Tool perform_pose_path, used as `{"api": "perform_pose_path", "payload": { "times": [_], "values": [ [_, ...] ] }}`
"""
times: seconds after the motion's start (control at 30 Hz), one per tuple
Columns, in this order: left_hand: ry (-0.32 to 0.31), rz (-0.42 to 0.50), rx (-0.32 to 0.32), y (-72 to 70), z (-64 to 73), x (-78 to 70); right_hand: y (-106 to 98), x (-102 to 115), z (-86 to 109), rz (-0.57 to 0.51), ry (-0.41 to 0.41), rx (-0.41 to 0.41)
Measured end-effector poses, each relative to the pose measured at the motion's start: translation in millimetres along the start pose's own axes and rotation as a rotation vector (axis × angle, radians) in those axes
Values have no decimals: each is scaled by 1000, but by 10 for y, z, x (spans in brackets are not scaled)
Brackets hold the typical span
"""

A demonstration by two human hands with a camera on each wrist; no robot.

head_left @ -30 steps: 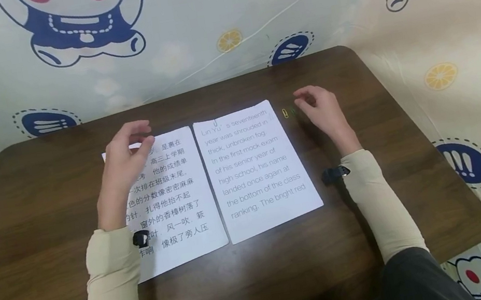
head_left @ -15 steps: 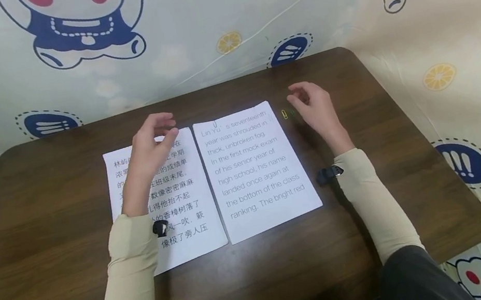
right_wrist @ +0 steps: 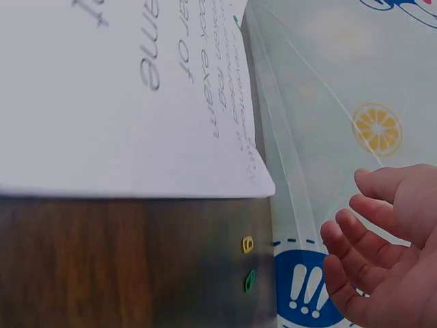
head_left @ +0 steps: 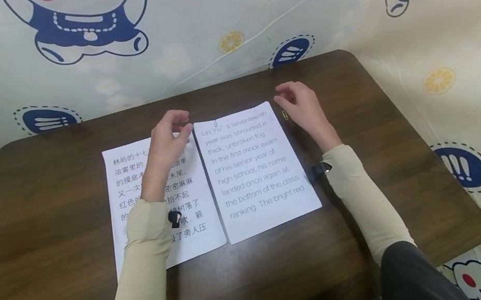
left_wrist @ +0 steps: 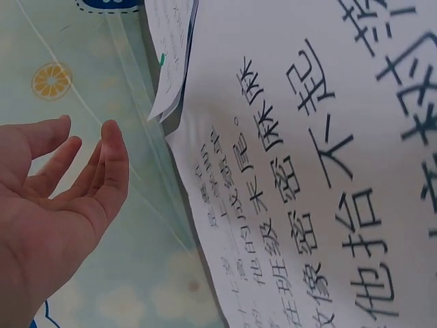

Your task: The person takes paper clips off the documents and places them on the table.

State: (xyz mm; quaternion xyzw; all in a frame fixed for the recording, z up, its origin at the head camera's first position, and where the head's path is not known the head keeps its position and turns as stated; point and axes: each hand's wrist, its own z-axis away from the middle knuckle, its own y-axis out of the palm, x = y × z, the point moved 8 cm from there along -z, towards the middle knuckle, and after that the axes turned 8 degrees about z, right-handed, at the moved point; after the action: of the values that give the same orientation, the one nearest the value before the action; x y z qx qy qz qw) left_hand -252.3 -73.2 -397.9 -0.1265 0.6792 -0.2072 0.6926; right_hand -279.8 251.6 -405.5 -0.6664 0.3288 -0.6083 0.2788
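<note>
My left hand [head_left: 168,143] hovers over the upper right of a sheet with Chinese text [head_left: 133,188], its fingers loosely bent and holding nothing. Beside that sheet lies a sheet with English text [head_left: 264,178], and a green paper clip [right_wrist: 237,22] sits on its top edge. Near this sheet's upper right corner is my right hand [head_left: 305,108], fingers loosely curved with nothing between them. A yellow paper clip [head_left: 285,115] lies on the table just below its fingertips. Another green paper clip [right_wrist: 250,281] shows beside the yellow one in the right wrist view; the right hand hides it in the head view.
Both sheets lie side by side on a brown wooden table [head_left: 45,228] with rounded corners. Behind and to the right hangs a pale printed cloth [head_left: 188,58]. Dark wrist cameras [head_left: 175,218] sit at both cuffs.
My left hand has moved right across the Chinese sheet toward the gap between the sheets. The right hand has shifted left, closer to the English sheet's corner, and now covers the loose green clip.
</note>
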Motion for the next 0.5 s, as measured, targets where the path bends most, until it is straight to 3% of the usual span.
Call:
{"api": "perform_pose_path", "payload": {
  "times": [0.27, 0.5],
  "values": [
    [-29, -21, 14, 141, -76, 29, 72, 63, -53, 13, -9, 11],
    [-68, -91, -2, 205, -134, 123, 133, 102, -56, 21, -13, 26]
  ]
}}
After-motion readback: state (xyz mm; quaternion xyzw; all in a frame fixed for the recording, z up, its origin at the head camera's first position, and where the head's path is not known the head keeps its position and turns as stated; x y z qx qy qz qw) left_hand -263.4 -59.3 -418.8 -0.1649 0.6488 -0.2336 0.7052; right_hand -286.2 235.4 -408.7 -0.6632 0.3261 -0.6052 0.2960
